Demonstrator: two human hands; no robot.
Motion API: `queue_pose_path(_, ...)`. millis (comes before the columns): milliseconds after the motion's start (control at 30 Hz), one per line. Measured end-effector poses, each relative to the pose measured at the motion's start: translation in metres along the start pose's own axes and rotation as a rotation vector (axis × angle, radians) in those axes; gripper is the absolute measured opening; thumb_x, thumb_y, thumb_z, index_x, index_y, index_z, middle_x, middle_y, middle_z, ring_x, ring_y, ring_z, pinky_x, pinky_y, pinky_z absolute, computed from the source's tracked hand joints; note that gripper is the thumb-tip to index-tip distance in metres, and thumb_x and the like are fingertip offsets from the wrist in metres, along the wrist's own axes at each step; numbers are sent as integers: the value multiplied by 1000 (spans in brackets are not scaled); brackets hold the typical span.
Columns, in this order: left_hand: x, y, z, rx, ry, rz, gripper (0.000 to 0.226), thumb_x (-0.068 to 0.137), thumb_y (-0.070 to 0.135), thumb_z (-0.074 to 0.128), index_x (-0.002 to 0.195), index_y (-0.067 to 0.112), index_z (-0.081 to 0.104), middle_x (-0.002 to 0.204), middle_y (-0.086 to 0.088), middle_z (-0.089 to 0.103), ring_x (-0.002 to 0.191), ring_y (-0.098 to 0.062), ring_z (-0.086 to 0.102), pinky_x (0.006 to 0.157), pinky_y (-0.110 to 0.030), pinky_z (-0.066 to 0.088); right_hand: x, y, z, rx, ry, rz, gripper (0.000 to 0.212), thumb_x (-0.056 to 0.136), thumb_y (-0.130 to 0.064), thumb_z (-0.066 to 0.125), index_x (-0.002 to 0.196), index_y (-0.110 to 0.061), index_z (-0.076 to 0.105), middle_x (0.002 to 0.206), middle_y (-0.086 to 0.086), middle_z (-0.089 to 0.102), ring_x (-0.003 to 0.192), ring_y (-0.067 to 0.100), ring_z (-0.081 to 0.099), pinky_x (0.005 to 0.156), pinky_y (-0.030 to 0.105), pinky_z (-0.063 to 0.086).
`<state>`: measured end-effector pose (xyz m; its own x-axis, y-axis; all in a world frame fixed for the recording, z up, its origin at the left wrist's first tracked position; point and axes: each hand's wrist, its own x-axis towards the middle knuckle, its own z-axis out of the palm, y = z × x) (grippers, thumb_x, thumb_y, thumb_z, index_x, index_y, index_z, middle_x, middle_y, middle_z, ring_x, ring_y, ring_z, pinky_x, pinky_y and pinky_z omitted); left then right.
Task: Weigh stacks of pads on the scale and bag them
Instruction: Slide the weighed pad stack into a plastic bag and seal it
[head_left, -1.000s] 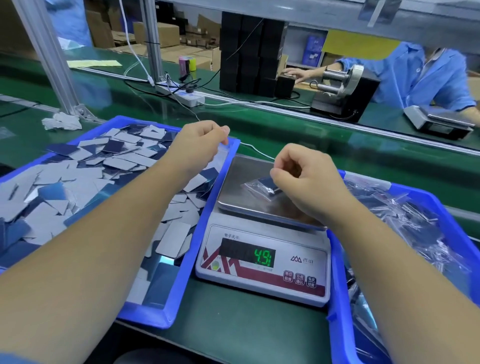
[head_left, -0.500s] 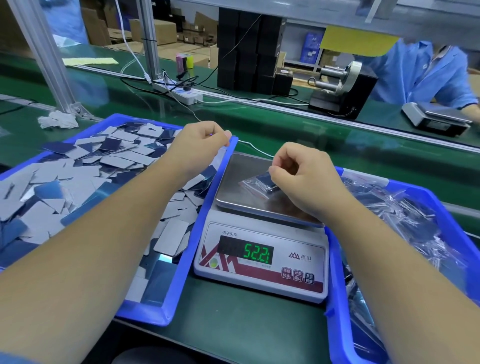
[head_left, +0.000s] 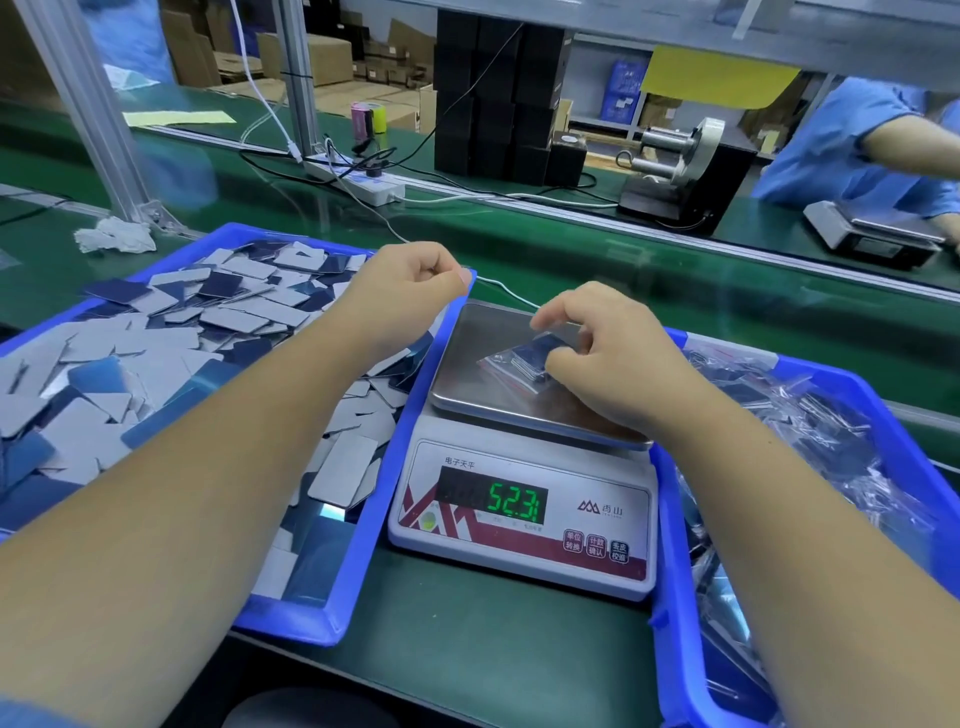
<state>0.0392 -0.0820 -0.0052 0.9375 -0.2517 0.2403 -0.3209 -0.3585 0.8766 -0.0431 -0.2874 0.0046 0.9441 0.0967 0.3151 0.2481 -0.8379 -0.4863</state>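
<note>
Head view: bagged pad stack (head_left: 524, 358) on scale (head_left: 519, 499), reading 52.3. Right hand (head_left: 608, 358) pinches bag; left hand (head_left: 405, 291) curled, probably empty. Right bin (head_left: 670, 545) holds finished bags; loose pads (head_left: 171, 353) remain.

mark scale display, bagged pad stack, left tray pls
scale display (head_left: 492, 502): head view, on the green digits.
bagged pad stack (head_left: 522, 358): head view, on the clear bag's middle.
left tray (head_left: 400, 415): head view, on its right rim.
</note>
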Motion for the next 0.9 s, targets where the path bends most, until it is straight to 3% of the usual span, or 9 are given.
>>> queue_pose_path(100, -1, 1, 1, 12, -19, 2, 24, 93, 31, 59, 86, 9, 63, 67, -8, 44, 62, -17, 37, 60, -27, 38, -1, 3, -2, -75, -160, -59, 55, 74, -2, 58, 123, -26, 66, 120, -12, 57, 100, -3, 50, 82, 6, 35)
queue_pose_path(200, -2, 2, 2, 11, -28, 8, 22, 93, 31, 59, 83, 12, 63, 62, -5, 42, 60, -17, 36, 54, -22, 37, -1, 2, -3, -116, -237, -71, 61, 72, -3, 55, 128, -27, 64, 110, -14, 59, 108, 15, 53, 93, 27, 44)
queue_pose_path(267, -3, 2, 3, 20, -30, 17, 22, 93, 30, 60, 80, 13, 63, 58, -2, 41, 57, -16, 35, 48, -16, 35, -2, 1, -5, -165, -222, -75, 56, 72, -8, 58, 124, -28, 66, 104, -13, 60, 102, 15, 54, 89, 27, 44)
queue_pose_path(433, -5, 10, 12, 37, -46, 37, 21, 95, 27, 60, 77, 15, 62, 52, 4, 43, 48, -10, 35, 52, -24, 33, -2, 0, -12, -269, -132, -76, 29, 73, -19, 65, 102, -16, 70, 92, -1, 70, 89, 21, 59, 80, 37, 51)
queue_pose_path(633, -9, 40, 22, 195, -163, 171, 22, 96, 32, 60, 76, 23, 64, 54, 12, 51, 51, -5, 42, 55, -26, 38, -8, 11, -55, -294, -52, 62, 32, 75, -28, 66, 107, -28, 68, 89, -8, 64, 82, 16, 57, 75, 32, 52)
queue_pose_path(800, -15, 49, 21, 295, -217, 183, 20, 96, 32, 59, 78, 25, 65, 56, 12, 57, 48, -1, 44, 54, -25, 35, -45, 50, -105, -340, 69, 240, 34, 73, -28, 69, 106, -32, 65, 87, -11, 62, 75, -1, 53, 65, 28, 45)
queue_pose_path(900, -19, 45, 23, 302, -266, 155, 16, 96, 32, 60, 82, 26, 66, 60, 11, 64, 49, 2, 48, 53, -21, 38, -70, 75, -113, -417, -22, 381, 30, 74, -26, 69, 103, -31, 63, 80, -13, 55, 70, 2, 50, 57, 23, 37)
